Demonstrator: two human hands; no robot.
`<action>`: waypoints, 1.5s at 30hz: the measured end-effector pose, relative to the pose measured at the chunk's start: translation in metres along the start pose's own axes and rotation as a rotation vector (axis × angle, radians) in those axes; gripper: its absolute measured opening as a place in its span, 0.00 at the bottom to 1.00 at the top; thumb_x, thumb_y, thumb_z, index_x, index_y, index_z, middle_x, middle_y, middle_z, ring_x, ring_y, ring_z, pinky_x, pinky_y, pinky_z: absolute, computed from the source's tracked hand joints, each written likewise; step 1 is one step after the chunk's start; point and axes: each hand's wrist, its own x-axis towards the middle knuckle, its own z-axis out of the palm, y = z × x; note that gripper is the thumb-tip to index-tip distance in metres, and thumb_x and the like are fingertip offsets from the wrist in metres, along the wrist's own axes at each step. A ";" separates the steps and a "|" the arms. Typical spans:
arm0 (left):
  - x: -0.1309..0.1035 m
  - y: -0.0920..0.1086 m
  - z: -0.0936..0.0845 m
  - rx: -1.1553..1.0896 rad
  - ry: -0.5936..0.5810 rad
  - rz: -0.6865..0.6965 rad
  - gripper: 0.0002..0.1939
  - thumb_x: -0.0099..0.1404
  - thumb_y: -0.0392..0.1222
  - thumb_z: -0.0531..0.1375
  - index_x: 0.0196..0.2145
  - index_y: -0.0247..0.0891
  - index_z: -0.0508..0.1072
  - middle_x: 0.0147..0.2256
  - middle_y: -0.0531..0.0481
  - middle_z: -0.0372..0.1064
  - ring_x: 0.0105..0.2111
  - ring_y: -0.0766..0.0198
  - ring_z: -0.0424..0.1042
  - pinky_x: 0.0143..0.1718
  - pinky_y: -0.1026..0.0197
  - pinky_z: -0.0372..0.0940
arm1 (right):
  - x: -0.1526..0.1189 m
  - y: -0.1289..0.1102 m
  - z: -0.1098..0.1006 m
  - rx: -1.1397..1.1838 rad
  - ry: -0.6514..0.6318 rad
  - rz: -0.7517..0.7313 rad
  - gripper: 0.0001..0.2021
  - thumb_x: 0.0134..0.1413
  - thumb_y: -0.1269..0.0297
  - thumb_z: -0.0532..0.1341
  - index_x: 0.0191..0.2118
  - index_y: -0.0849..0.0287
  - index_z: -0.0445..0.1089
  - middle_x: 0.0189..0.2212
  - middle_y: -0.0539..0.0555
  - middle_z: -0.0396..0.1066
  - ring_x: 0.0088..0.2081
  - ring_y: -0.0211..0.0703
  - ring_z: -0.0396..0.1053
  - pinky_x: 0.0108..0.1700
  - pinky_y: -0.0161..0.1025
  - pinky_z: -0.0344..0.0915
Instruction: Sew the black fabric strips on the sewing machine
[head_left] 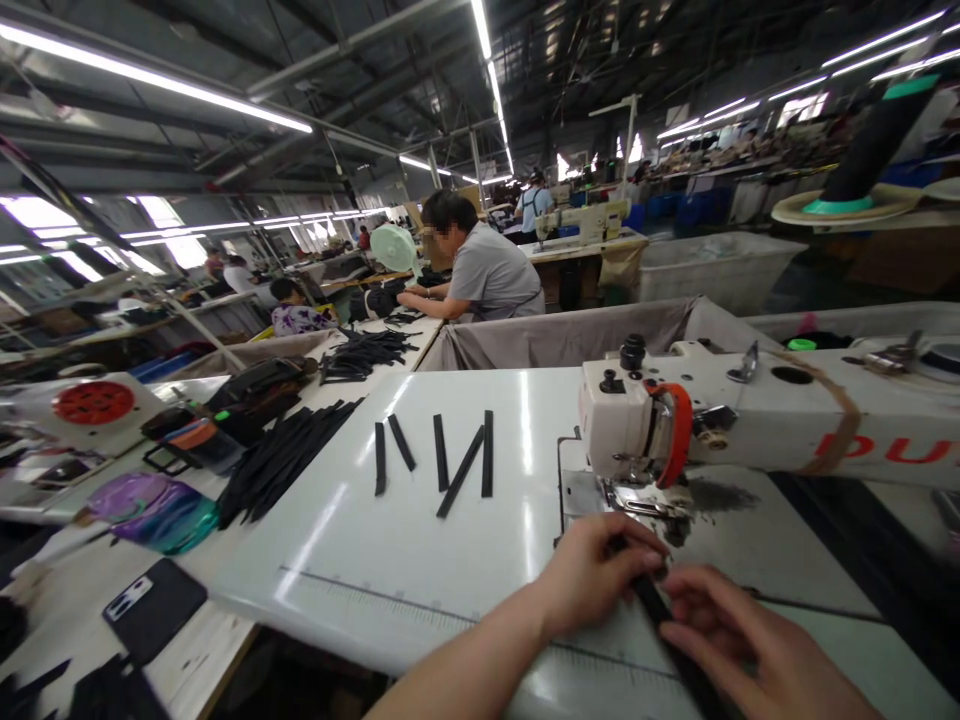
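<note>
Just in front of the needle area of a white sewing machine (622, 415), my left hand (600, 565) pinches the far end of a black fabric strip (679, 655). My right hand (739, 630) grips the same strip by its side, fingers closed around the edge. The strip runs from my fingertips down past the lower edge of the view. Close beyond my left fingers is the metal presser foot (649, 505). Several short black strips (461, 470) lie loose on the white machine table (405, 560), left of the machine.
On the left side table are a pile of black strips (289, 460), a phone (155, 610) and a shiny purple-teal pouch (154, 510). A co-worker in grey (495, 270) sits beyond the table. A thread cone (870, 150) stands at upper right.
</note>
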 end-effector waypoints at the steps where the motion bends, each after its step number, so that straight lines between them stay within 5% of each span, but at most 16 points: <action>1: 0.003 0.000 -0.005 -0.051 0.035 -0.040 0.13 0.60 0.46 0.63 0.37 0.34 0.75 0.28 0.51 0.70 0.23 0.69 0.63 0.26 0.66 0.60 | 0.010 -0.009 -0.001 0.047 -0.057 -0.052 0.13 0.67 0.59 0.50 0.47 0.51 0.70 0.36 0.53 0.77 0.33 0.42 0.77 0.31 0.30 0.74; 5: 0.014 -0.002 -0.021 -0.035 0.163 -0.117 0.11 0.60 0.45 0.63 0.36 0.34 0.74 0.25 0.54 0.65 0.21 0.70 0.61 0.24 0.67 0.58 | 0.033 -0.013 -0.005 -0.027 -0.145 -0.461 0.24 0.61 0.77 0.46 0.57 0.52 0.66 0.52 0.57 0.71 0.51 0.43 0.71 0.48 0.35 0.70; 9: 0.020 -0.006 -0.021 0.425 0.316 0.094 0.08 0.60 0.32 0.61 0.39 0.37 0.72 0.32 0.52 0.68 0.32 0.64 0.67 0.37 0.61 0.65 | 0.037 -0.004 0.006 -0.282 -0.092 -0.671 0.24 0.56 0.82 0.47 0.53 0.61 0.69 0.45 0.59 0.74 0.46 0.47 0.73 0.46 0.39 0.72; 12: 0.014 -0.007 -0.016 0.786 0.426 0.232 0.11 0.63 0.28 0.57 0.42 0.37 0.70 0.41 0.45 0.68 0.42 0.57 0.68 0.47 0.53 0.66 | 0.038 -0.002 0.020 -0.398 -0.025 -0.603 0.23 0.52 0.83 0.48 0.50 0.65 0.69 0.42 0.60 0.75 0.42 0.47 0.73 0.41 0.40 0.73; 15: 0.007 -0.009 -0.014 0.964 0.330 0.289 0.08 0.64 0.29 0.57 0.40 0.37 0.71 0.43 0.44 0.70 0.46 0.52 0.68 0.49 0.48 0.66 | 0.038 -0.002 0.028 -0.432 -0.003 -0.549 0.22 0.53 0.83 0.48 0.50 0.66 0.69 0.41 0.61 0.75 0.42 0.46 0.73 0.42 0.40 0.73; 19: 0.006 -0.014 -0.015 0.967 0.223 0.369 0.10 0.65 0.27 0.54 0.38 0.36 0.73 0.47 0.44 0.72 0.48 0.54 0.70 0.53 0.50 0.66 | 0.039 0.000 0.028 -0.424 0.028 -0.573 0.22 0.54 0.83 0.48 0.51 0.69 0.69 0.44 0.63 0.75 0.46 0.47 0.73 0.46 0.41 0.73; 45: 0.021 -0.014 -0.012 1.051 0.246 0.404 0.10 0.69 0.31 0.52 0.40 0.34 0.73 0.46 0.41 0.72 0.48 0.53 0.69 0.51 0.50 0.68 | 0.041 0.003 0.034 -0.367 -0.011 -0.459 0.24 0.54 0.83 0.48 0.52 0.66 0.70 0.47 0.60 0.74 0.49 0.48 0.71 0.47 0.42 0.73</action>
